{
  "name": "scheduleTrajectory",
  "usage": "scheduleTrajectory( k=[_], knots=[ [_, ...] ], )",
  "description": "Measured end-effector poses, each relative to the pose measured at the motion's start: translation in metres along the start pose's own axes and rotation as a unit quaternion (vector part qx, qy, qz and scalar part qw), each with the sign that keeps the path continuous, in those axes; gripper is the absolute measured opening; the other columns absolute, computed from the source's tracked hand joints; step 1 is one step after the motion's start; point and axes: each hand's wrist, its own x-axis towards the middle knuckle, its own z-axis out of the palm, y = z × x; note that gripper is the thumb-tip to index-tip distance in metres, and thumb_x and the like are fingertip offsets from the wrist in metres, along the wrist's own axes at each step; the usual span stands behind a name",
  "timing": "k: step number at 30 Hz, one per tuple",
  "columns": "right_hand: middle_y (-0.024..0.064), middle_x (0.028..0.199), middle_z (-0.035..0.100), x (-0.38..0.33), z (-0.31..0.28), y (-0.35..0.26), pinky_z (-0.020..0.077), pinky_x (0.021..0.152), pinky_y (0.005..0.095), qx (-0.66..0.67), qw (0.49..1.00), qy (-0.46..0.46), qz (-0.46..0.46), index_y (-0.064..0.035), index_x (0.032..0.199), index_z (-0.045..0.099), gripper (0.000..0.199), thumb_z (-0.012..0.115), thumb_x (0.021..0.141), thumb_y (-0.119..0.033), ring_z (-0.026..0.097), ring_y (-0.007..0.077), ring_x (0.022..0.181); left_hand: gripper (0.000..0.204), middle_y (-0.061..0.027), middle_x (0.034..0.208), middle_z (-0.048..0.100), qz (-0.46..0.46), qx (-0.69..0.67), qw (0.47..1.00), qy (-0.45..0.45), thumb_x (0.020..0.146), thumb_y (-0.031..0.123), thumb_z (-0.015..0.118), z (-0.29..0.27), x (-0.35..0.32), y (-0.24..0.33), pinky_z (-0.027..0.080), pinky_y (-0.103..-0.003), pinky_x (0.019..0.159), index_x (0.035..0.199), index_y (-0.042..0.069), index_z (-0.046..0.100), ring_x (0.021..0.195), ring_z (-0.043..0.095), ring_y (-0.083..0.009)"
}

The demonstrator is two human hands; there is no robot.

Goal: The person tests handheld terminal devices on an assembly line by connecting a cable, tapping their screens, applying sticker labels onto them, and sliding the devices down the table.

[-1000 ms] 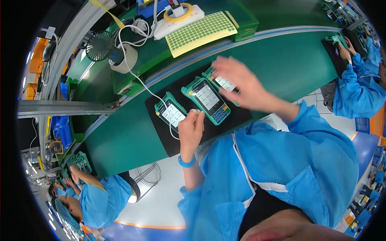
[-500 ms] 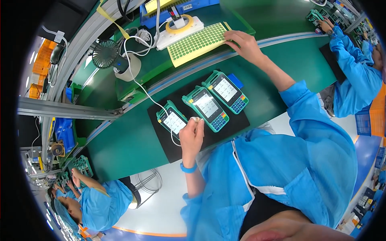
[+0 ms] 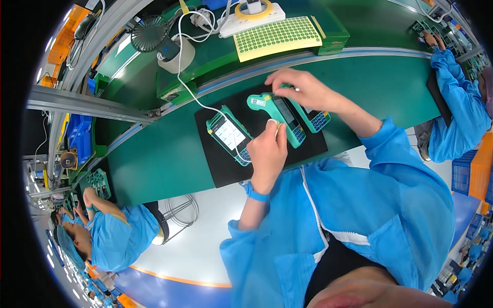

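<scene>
Left of both hands, a co-worker (image 3: pixel 123 233) sits by the smooth green bench (image 3: pixel 149 179); beyond the left hand (image 3: pixel 268 154) stands a round fan (image 3: pixel 149 34). The first terminal (image 3: pixel 227 132) lies on a black mat (image 3: pixel 215 167) just left of that hand, crossed by the white cable (image 3: pixel 206 106) its fingers pinch. Just right, the green-cased second terminal (image 3: pixel 287 117) tilts under the right hand (image 3: pixel 303 87), whose fingers curl at its top; whether they grip cannot be told. Right of it, the third terminal (image 3: pixel 319 121) is partly hidden.

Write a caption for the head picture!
Left hand and right hand at three green terminals, the middle one tilted, over a black mat.
</scene>
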Motion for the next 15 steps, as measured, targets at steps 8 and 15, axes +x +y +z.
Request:
scheduleTrajectory(
  k=[8,15],
  knots=[
    [0.0162,0.116,0.064,0.011,0.037,-0.017,0.0559,0.09,0.044,-0.101,0.995,-0.012,-0.003,0.001,0.1,0.061,0.011,0.067,0.096,-0.007,0.065,0.0378,0.108,0.018,-0.018,0.066,0.064,0.008,0.062,0.998,-0.024,0.1,0.019,0.067,0.002,0.007,0.01,0.047,-0.046,0.052,0.093,0.005,0.059,0.059,0.065,-0.04],
    [0.0194,0.121,0.062,0.008,0.041,-0.032,0.0566,0.091,0.043,-0.072,0.996,0.017,0.059,-0.0004,0.125,0.054,0.034,0.07,0.095,-0.007,0.067,0.039,0.108,0.016,-0.0184,0.065,0.063,0.01,0.028,0.999,-0.018,0.1,0.017,0.067,-0.007,0.002,0.001,0.047,-0.046,0.052,0.094,0.004,0.06,0.058,0.064,-0.0402]
  ],
)
